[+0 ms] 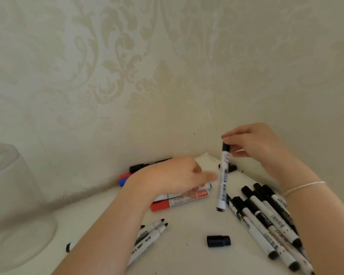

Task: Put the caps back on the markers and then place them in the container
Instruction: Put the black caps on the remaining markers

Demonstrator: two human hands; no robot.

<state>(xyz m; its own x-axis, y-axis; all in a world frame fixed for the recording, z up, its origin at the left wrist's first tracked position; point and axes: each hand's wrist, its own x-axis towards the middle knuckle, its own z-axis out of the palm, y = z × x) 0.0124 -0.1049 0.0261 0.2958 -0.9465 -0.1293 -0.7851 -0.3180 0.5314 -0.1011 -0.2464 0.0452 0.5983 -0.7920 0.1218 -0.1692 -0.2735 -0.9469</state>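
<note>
Seen from above: white tabletop [187, 255] against patterned wallpaper [127, 66]. Right hand [252, 143], with thin bracelet [304, 186] on the wrist, pinching the black cap end of a white marker [222, 181], held nearly upright above the table. Left hand [175, 177] just left of that marker, blurred, fingers loosely extended toward it, gripping nothing visible. Under the left hand, red marker [179, 201] lying flat, with blue-capped and black ones behind it near the wall. At right, pile of capped black-and-white markers [266, 221]. Near front centre, loose black cap [218, 241] on its side. Beneath the left forearm, uncapped markers [151, 233], tips bare. Far left, clear container [14, 205] standing on the table, well apart from the hands.
</note>
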